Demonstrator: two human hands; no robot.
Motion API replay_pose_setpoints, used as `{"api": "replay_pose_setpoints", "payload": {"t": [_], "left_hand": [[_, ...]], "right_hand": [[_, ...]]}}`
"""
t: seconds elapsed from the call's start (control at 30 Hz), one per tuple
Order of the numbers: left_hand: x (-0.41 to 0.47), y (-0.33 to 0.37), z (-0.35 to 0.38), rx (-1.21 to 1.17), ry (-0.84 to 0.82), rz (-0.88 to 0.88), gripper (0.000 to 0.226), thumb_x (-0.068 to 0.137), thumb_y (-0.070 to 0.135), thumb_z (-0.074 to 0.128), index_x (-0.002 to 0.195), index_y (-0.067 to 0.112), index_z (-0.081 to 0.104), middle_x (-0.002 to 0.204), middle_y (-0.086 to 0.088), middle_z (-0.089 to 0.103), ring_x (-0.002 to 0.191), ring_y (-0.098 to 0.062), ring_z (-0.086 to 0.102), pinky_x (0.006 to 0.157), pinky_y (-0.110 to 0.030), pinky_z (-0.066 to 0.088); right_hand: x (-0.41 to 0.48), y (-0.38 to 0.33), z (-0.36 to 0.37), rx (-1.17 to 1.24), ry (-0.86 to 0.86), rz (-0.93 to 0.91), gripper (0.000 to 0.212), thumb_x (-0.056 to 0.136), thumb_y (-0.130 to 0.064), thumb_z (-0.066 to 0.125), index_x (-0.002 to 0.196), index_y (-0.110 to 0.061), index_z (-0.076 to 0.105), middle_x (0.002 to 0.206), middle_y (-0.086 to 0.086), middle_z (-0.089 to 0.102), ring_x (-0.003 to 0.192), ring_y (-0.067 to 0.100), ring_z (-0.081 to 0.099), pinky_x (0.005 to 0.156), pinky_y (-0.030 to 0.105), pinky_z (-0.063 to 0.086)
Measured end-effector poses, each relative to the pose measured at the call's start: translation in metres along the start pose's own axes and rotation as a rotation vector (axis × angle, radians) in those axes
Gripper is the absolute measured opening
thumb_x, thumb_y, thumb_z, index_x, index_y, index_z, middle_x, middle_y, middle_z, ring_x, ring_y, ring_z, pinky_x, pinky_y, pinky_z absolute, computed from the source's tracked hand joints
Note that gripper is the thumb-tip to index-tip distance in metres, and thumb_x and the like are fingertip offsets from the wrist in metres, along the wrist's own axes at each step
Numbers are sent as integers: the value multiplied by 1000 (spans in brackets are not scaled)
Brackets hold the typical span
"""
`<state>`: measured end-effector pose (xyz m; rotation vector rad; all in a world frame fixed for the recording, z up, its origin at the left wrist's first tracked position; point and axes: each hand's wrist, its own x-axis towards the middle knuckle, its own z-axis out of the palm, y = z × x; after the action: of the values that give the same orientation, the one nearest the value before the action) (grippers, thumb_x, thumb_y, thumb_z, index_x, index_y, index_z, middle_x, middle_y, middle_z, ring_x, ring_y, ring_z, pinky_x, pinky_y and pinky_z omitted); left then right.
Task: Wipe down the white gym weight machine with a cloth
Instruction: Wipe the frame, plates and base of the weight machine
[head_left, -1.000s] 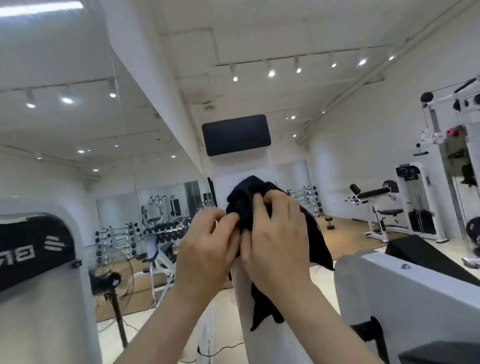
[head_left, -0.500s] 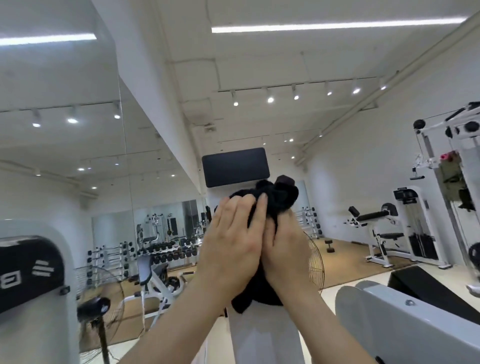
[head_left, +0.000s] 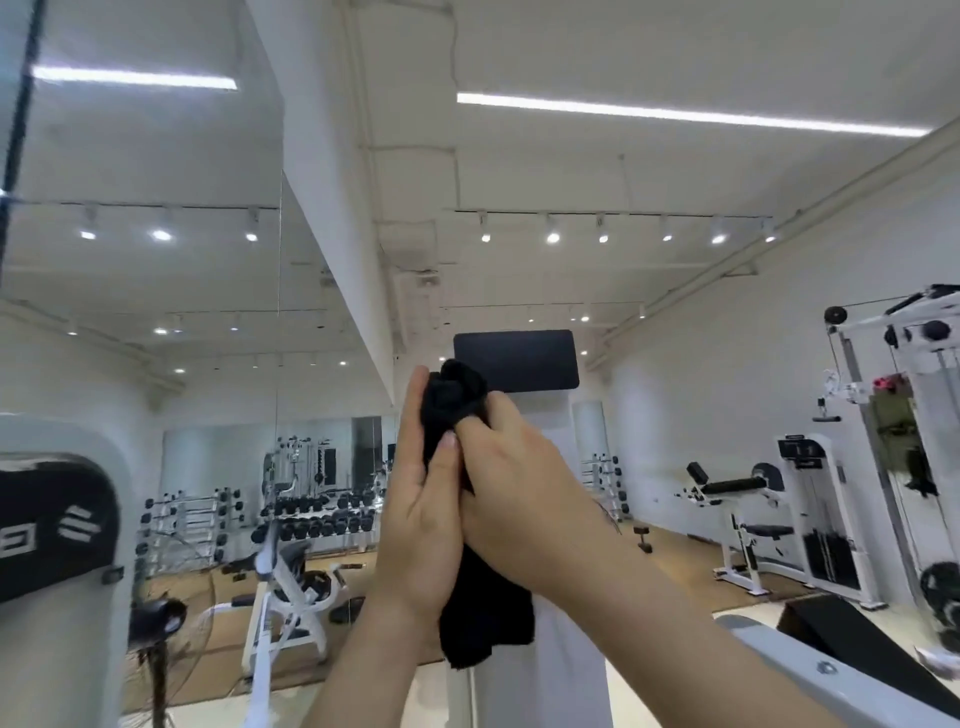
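Okay, I see the tall white metal weight machine column (head_left: 550, 675) at centre, with a black rectangular panel (head_left: 519, 364) at 12 o'clock. My right hand (head_left: 519, 493) and left hand (head_left: 415, 519) are clenched around the bunched black fabric cloth (head_left: 485, 618), which is in front of the column with its tail hanging at 6. I can't tell if it touches.

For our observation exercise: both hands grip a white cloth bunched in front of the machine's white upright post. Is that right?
No. The head view shows the cloth is black, not white. The left hand and right hand do both grip it in front of the white upright post.
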<state>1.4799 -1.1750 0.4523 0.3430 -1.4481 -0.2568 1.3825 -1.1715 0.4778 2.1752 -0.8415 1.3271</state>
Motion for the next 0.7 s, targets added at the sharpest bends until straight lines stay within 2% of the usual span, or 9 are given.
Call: {"api": "replay_pose_setpoints", "payload": {"t": [0.1, 0.17, 0.23, 0.33, 0.4, 0.47, 0.53, 0.6, 0.7], "left_hand": [[33, -15, 0, -76, 240, -59, 42, 100, 9, 45, 130, 37, 57, 120, 15, 67, 114, -6, 61, 97, -25, 47], [57, -27, 2, 41, 365, -89, 33, 95, 6, 51, 117, 25, 66, 106, 6, 72, 104, -15, 66, 89, -29, 53], [83, -37, -1, 103, 401, -84, 28, 91, 6, 58, 102, 31, 64, 95, 7, 71, 93, -17, 67, 80, -26, 53], [123, -55, -16, 259, 316, -137, 20, 90, 14, 63, 98, 33, 60, 98, 5, 69, 95, -20, 65, 85, -34, 52], [136, -63, -18, 217, 232, -192, 17, 94, 15, 59, 110, 15, 66, 105, -4, 70, 103, -24, 63, 94, -39, 49], [128, -62, -12, 47, 127, -185, 23, 100, 16, 50, 115, 10, 66, 108, -3, 69, 107, -21, 62, 95, -33, 48], [109, -55, -5, -5, 38, -26, 30, 104, 24, 41, 125, 15, 62, 123, 4, 65, 119, -11, 57, 104, -29, 43], [105, -49, 1, -16, -20, 194, 37, 103, 26, 36, 128, 15, 59, 130, 3, 61, 125, -8, 52, 108, -28, 38], [129, -31, 2, 86, -114, 241, 39, 95, 28, 37, 96, 3, 68, 95, -4, 69, 92, -8, 62, 81, -26, 47]], "right_hand": [[10, -1, -11, -130, 78, -119, 16, 89, -22, 48, 98, -16, 59, 100, 1, 52, 83, 23, 52, 65, 32, 39], [23, 7, -17, -193, 262, -142, 30, 85, -30, 52, 111, -21, 65, 109, -1, 55, 98, 20, 52, 80, 34, 41], [40, 20, -19, -291, 257, -110, 44, 89, -42, 48, 131, -28, 55, 130, -4, 50, 122, 17, 43, 99, 37, 30], [59, 41, -9, -305, 230, -61, 52, 93, -53, 35, 136, -31, 51, 130, -11, 57, 125, 10, 46, 105, 29, 21], [61, 56, -3, -107, 393, -36, 45, 95, -45, 34, 119, -24, 66, 113, -11, 66, 110, 8, 55, 100, 25, 30], [61, 66, 4, 138, 543, 53, 35, 98, -34, 38, 108, -21, 69, 105, -11, 64, 102, -2, 53, 92, 17, 37], [59, 72, 11, 275, 631, 107, 32, 97, -27, 40, 112, -22, 68, 103, -14, 58, 99, -8, 51, 85, 6, 36], [60, 74, 14, 381, 653, 132, 32, 97, -29, 39, 117, -28, 63, 105, -18, 58, 101, -7, 54, 86, 7, 38], [61, 78, 15, 456, 635, 146, 32, 97, -36, 39, 123, -35, 57, 111, -22, 60, 108, -3, 55, 91, 13, 43]]}}
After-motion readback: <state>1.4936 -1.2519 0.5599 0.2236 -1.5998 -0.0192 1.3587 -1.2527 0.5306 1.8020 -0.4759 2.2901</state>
